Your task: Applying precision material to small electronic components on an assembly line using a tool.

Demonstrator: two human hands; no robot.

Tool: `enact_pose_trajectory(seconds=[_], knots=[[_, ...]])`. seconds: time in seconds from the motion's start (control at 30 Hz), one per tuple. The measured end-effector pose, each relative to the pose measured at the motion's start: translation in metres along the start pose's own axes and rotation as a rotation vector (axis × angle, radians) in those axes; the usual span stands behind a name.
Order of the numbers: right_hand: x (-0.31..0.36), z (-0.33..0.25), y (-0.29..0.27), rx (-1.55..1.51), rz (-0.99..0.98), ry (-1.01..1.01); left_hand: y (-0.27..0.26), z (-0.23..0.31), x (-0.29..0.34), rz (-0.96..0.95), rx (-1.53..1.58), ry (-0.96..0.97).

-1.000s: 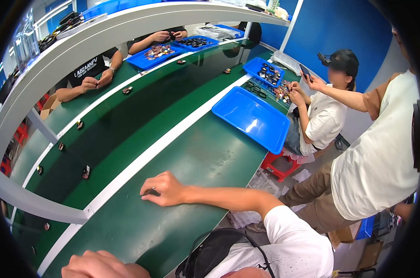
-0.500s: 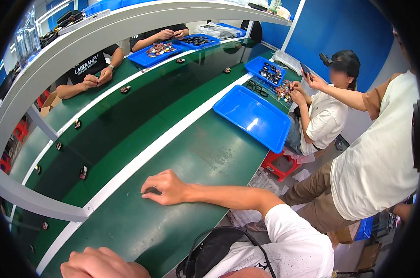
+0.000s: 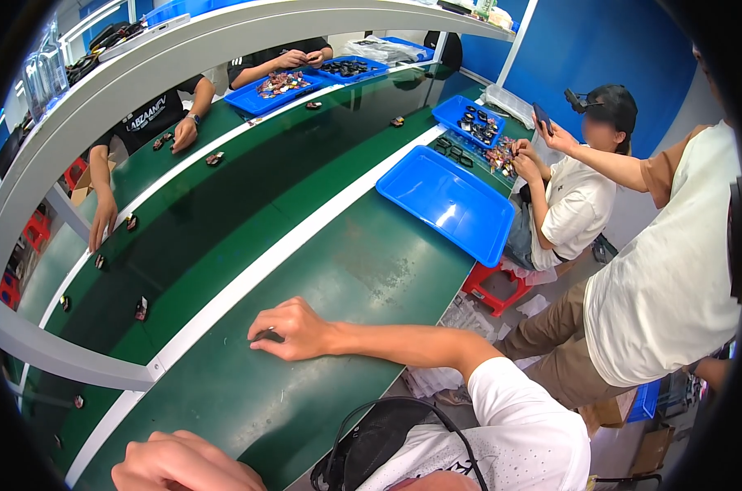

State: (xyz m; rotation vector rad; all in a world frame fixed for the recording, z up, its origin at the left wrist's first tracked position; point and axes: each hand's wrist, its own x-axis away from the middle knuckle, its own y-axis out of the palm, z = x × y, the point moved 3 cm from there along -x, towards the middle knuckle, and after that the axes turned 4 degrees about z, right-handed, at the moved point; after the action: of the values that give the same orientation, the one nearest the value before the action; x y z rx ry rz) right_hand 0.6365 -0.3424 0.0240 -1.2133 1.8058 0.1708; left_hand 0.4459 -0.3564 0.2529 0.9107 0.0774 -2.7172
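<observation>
My right hand (image 3: 293, 330) rests on the green worktop (image 3: 371, 286), its forearm coming in from the right. Its fingers are curled, thumb against forefinger, and a small grey glint shows in the gap between them, too small to name. At the lower left, my left hand (image 3: 182, 462) is closed in a fist on the worktop. Its fingertips are turned away, so anything inside is hidden. An empty blue tray (image 3: 444, 204) lies beyond my right hand.
Small dark parts (image 3: 142, 308) ride on the green conveyor belt (image 3: 248, 237), bordered by a white rail (image 3: 289, 244). A grey shelf frame (image 3: 27, 335) arches over the left. Co-workers sit opposite and at right beside filled blue trays (image 3: 264, 102); someone stands at right holding a phone (image 3: 542, 119).
Across the belt at the left, a co-worker's hands have parted; one now reaches down to the belt edge beside a small part. Parts on the belt have shifted slightly. My hands barely move.
</observation>
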Motion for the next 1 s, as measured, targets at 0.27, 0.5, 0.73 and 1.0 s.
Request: enact_pose_trajectory(seconds=[0.27,0.5,0.73,1.0], knots=[[0.000,-0.001,-0.001,0.009,-0.011,-0.011,-0.011,-0.003,-0.006,-0.088,0.035,0.024],[0.001,-0.001,-0.002,0.049,-0.083,0.014,-0.006,-0.010,-0.002,0.006,-0.006,0.069],[-0.001,-0.002,-0.001,0.045,-0.065,0.001,0.002,-0.014,-0.019,-0.114,-0.367,0.148],[0.003,0.001,0.003,0.038,-0.064,-0.004,-0.004,-0.008,-0.012,-0.185,-0.519,0.190]])
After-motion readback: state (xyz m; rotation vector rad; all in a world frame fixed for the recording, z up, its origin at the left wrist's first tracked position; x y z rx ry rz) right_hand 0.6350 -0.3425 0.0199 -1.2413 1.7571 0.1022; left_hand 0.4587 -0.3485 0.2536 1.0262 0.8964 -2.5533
